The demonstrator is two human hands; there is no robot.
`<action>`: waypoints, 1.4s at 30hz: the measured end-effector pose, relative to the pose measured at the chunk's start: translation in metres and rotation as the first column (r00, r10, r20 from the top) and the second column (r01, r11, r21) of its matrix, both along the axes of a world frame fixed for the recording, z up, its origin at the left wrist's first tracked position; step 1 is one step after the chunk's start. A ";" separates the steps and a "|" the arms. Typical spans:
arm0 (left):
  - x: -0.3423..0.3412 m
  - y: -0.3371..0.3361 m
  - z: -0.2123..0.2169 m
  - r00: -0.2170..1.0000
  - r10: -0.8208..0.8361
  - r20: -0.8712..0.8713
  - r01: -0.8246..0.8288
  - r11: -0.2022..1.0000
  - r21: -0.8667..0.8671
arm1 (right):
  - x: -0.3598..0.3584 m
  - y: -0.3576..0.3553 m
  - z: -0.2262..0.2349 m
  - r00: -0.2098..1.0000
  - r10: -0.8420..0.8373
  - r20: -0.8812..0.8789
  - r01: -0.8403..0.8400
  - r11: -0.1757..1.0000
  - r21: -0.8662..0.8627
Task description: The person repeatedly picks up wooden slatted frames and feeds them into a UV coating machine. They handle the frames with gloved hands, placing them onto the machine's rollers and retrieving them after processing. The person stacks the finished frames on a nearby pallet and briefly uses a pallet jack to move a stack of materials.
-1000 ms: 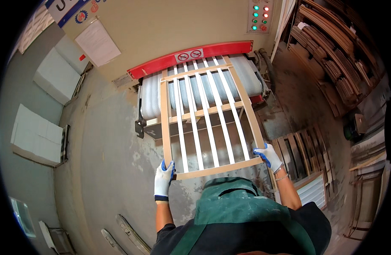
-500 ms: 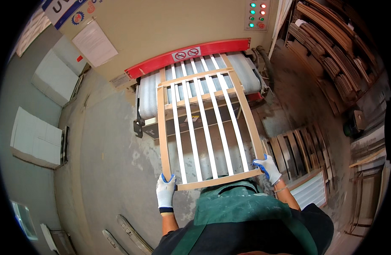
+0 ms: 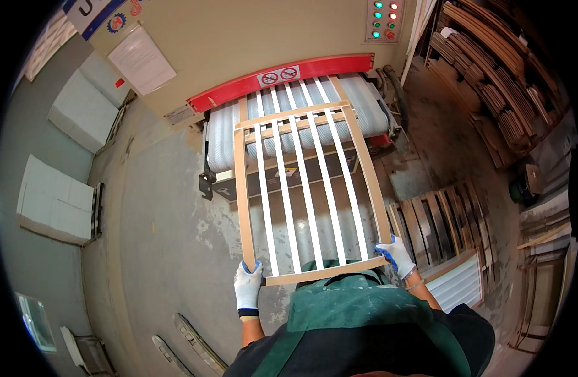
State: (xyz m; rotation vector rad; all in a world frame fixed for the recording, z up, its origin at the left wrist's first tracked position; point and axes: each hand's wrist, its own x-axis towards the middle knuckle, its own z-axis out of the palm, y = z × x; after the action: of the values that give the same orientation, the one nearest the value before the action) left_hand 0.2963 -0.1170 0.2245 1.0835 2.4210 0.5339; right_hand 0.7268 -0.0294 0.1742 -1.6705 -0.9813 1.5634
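Both my hands hold a slatted wooden frame (image 3: 242,207) with tan rails and several white slats. My left hand (image 3: 247,286), in a white and blue work glove, grips its near left corner. At the near right corner my right hand (image 3: 396,256), gloved the same way, is closed around the rail. The far end of this frame is over the near part of a grey conveyor belt (image 3: 221,144). Lying on the belt, a second slatted frame (image 3: 243,108) reaches under the red guard bar (image 3: 226,95) of a large beige machine; its far part is hidden.
A control panel (image 3: 383,21) with lit buttons is on the machine's front. White stacks (image 3: 56,201) stand along the left. Stacked wooden strips (image 3: 490,75) fill racks at the far right. On the floor at right are a slatted pallet (image 3: 436,220) and a white slatted panel (image 3: 457,286).
The frame on the belt has moved farther under the red guard bar. The held frame has shifted only slightly, with both my hands still gripping its near corners.
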 end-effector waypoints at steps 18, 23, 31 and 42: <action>-0.001 -0.014 -0.001 1.000 0.014 0.010 -0.014 1.000 -0.012 | -0.006 -0.001 -0.005 1.000 0.012 0.016 -0.012 1.000 0.017; -0.002 -0.003 0.005 0.999 -0.040 -0.013 0.040 0.999 0.030 | -0.004 0.018 0.001 1.000 0.006 0.006 -0.006 0.998 0.065; -0.024 0.018 -0.014 0.918 -0.277 -0.282 0.305 0.951 0.058 | -0.003 0.063 0.019 0.998 0.057 -0.024 -0.055 0.996 0.075; -0.050 0.076 -0.022 0.881 -0.350 -0.317 0.376 0.926 0.022 | -0.013 0.112 0.004 0.990 0.095 -0.108 -0.084 0.991 0.107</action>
State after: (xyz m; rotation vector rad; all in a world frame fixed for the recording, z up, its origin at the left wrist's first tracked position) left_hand 0.2463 -0.0414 0.2028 1.7257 2.3710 0.3600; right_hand 0.7138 0.0826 0.1780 -1.4697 -1.0717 1.6187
